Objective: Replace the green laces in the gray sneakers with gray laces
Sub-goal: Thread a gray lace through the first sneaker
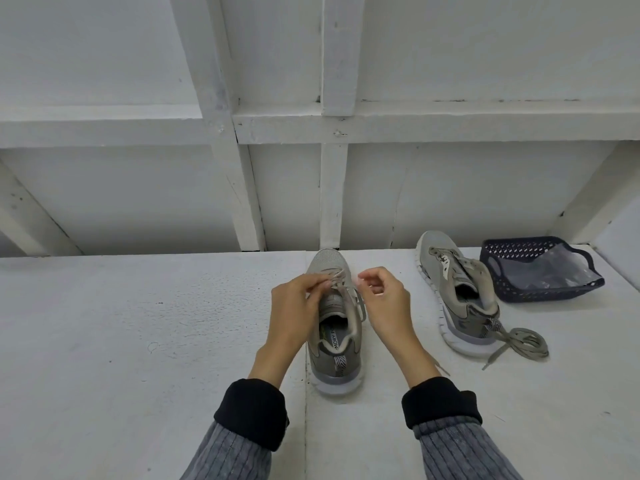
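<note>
The near sneaker (334, 327) and the far sneaker (457, 292) have matt gray mesh cloth uppers over smooth white rubbery soles; their laces (519, 342) are flat woven cloth. The counter (138, 341) is rough, matt white-painted. The basket (540, 271) is dark perforated plastic holding a glossy clear plastic bag (557, 268)

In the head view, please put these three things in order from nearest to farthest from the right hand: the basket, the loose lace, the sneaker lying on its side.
From the right hand:
1. The sneaker lying on its side, just to its right.
2. The loose lace, coiled behind that sneaker's heel.
3. The basket, far right near the wall.
</note>
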Demonstrator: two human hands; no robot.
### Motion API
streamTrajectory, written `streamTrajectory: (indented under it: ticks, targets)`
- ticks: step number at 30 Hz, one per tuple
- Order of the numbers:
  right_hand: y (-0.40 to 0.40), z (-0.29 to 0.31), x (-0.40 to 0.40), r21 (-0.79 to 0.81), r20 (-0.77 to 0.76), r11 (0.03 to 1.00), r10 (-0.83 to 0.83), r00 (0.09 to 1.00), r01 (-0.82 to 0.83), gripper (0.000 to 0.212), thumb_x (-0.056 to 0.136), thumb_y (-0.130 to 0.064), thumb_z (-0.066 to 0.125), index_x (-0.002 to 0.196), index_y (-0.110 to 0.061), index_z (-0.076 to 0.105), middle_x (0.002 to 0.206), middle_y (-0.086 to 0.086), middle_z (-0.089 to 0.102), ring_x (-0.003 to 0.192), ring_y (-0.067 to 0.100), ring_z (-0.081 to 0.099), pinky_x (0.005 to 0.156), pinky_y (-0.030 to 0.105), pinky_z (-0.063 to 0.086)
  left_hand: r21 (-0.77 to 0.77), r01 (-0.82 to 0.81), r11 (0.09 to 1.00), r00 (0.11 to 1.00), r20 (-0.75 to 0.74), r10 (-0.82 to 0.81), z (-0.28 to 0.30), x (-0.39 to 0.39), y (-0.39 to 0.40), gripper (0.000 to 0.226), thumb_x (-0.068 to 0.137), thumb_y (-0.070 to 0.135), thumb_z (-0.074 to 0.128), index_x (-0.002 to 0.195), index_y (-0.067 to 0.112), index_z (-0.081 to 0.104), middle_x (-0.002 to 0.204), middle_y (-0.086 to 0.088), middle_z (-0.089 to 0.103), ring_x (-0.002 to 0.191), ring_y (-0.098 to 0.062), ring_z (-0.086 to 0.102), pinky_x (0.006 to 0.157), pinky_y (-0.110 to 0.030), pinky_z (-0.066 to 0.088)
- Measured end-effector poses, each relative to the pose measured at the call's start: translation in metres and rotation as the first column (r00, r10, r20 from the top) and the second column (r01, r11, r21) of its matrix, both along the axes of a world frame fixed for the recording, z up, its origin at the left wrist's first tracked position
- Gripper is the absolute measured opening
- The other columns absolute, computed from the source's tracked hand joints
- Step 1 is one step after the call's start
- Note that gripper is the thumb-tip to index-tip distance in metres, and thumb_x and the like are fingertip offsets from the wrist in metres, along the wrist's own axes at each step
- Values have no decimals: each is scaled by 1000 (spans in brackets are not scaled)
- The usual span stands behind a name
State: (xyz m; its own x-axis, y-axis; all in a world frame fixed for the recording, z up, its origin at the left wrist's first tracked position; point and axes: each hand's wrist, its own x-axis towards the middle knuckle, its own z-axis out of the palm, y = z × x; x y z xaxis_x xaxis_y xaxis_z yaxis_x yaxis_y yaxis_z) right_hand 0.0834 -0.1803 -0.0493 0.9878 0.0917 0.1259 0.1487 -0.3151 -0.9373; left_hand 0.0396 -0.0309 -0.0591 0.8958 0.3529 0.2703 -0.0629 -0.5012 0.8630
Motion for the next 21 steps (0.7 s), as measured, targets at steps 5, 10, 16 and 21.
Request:
streamTrajectory:
  ticks: [5,10,16,21]
  targets:
    - [5,-20,-6,-286,-42,955,72,997,-81,14,90,-30,64,93,-16,65,83,-4,65,75,9,60,66,19,48,-18,-26,1000,998,-49,25,-8,-4,0,18,92,22,67,108,27,75,107,8,73,94,0,64,88,-22,52]
    - [-5,-25,-11,-269,80,963,-7,997,29,28,96,-25,56,71,-15,62,61,-3,59,59,12,55,51,10,37,194,-38,980,997,-62,51,-6,1,-17,15,88,33,71,100,27,78,95,8,75,88,-10,66,85,-38,53]
    - [-37,-31,-15,-99,111,976,-181,977,192,18,95,-18,58,92,-12,74,70,-3,65,66,5,57,58,5,39,315,-20,949,1000,-15,26,-6,13,-59,14,88,35,72,100,31,78,92,11,74,84,-10,67,83,-45,52]
    - [-61,-38,-3,-32,92,977,-205,974,209,16,93,-18,61,98,-15,76,76,-5,70,69,5,61,65,20,45,363,36,931,994,-111,5,-3,26,-84,19,93,42,61,107,39,74,99,14,71,98,-9,59,93,-33,28]
